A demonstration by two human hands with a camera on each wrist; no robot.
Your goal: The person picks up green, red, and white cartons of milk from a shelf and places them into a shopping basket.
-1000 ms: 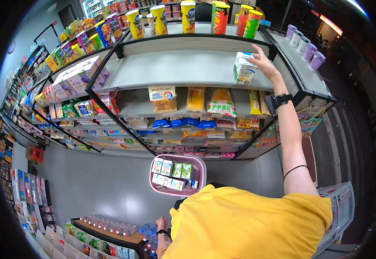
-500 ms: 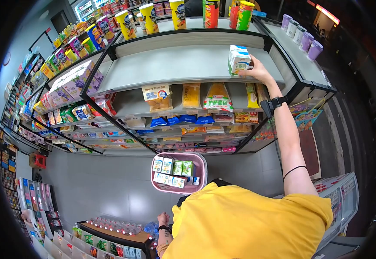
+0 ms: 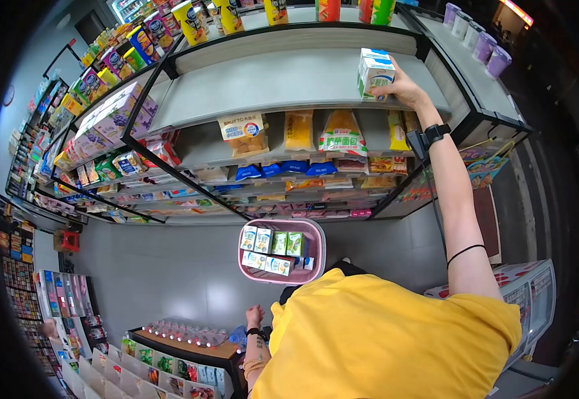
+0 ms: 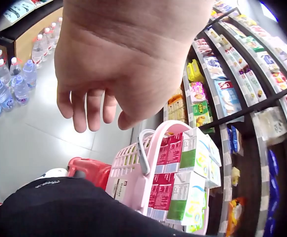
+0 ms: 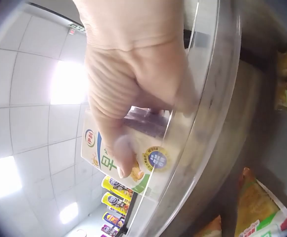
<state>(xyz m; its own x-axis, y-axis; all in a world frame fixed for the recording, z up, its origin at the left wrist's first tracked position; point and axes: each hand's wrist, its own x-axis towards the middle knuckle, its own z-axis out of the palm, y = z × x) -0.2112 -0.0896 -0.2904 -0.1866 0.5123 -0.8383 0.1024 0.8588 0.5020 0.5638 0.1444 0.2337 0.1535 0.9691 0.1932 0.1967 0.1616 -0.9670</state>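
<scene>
My right hand [image 3: 406, 88] grips a white milk carton [image 3: 372, 72] with a blue-edged top, at the front edge of the upper shelf [image 3: 269, 83]. A second blue-topped carton shows right behind it. In the right wrist view, the thumb lies across the printed front of the carton [image 5: 156, 159]; the other fingers are mostly hidden behind it. My left hand [image 4: 119, 74] hangs low with loosely bent fingers, holding nothing. Below it in that view is the pink basket [image 4: 126, 180], with white-and-green and red-sided cartons [image 4: 180, 190] inside.
Chip canisters [image 3: 224, 16] line the top ledge. Bagged breads [image 3: 343, 133] fill the shelf below the cartons. Purple and white cups [image 3: 484, 48] stand on the right side shelf. Bottled water [image 3: 183, 332] sits at the lower left, and a glass-sided case [image 3: 536, 299] stands at the right.
My right hand has come down from beside the cartons with spread fingers and closed round the front one. The cartons stay near the shelf edge. My left hand remains low; the head view has shifted.
</scene>
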